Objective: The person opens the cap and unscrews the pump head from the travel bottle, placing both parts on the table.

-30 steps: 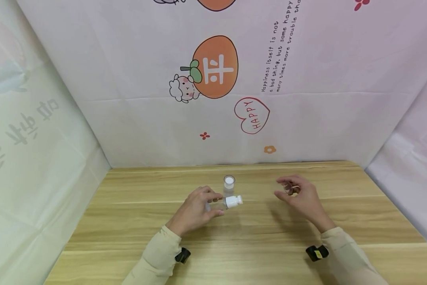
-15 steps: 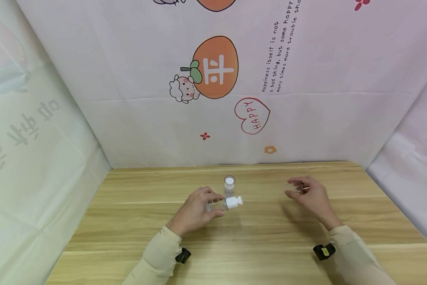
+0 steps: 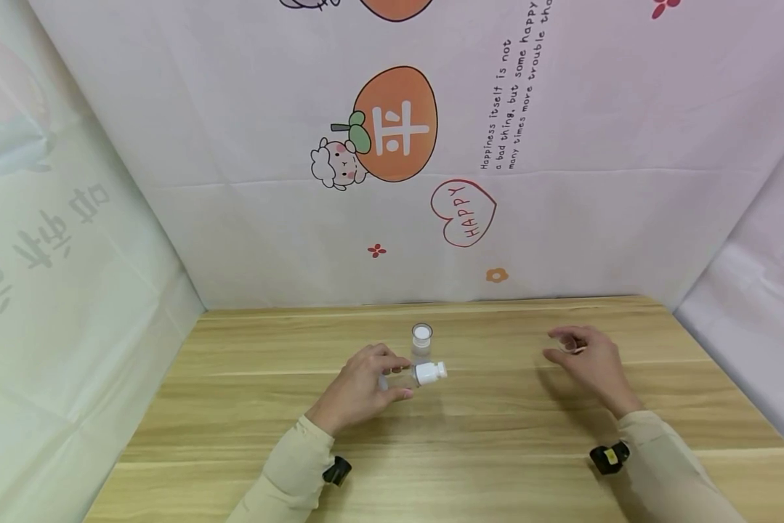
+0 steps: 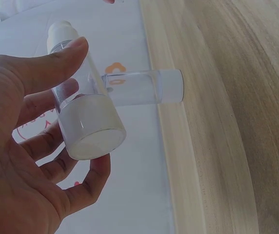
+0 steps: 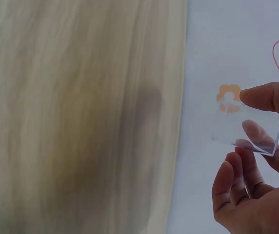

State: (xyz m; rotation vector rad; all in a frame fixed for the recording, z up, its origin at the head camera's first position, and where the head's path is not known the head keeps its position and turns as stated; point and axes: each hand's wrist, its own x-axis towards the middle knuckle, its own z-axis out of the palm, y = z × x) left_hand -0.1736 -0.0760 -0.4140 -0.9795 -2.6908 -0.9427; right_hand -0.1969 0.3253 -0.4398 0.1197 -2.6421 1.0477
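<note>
My left hand (image 3: 359, 381) holds a clear pump bottle (image 4: 91, 117) between thumb and fingers, tilted above the table. Its white pump head (image 3: 429, 372) points right in the head view, uncovered, and its base is white. Just behind it stands a second clear bottle (image 3: 421, 341) with a white top inside a clear rim; its white bottom (image 4: 171, 86) shows in the left wrist view. Off to the right, my right hand (image 3: 594, 363) pinches a clear plastic cap (image 5: 249, 127) between thumb and fingers, above the table.
The wood-grain table (image 3: 483, 457) reaches back to a white printed cloth (image 3: 267, 240). More cloth hangs at the left side (image 3: 71, 290) and the right side. A black wrist camera (image 3: 609, 457) sits at my right cuff.
My right hand has moved to the right with the clear cap, away from the pump bottle. The left hand and its bottle have stayed almost still. The standing bottle has not moved.
</note>
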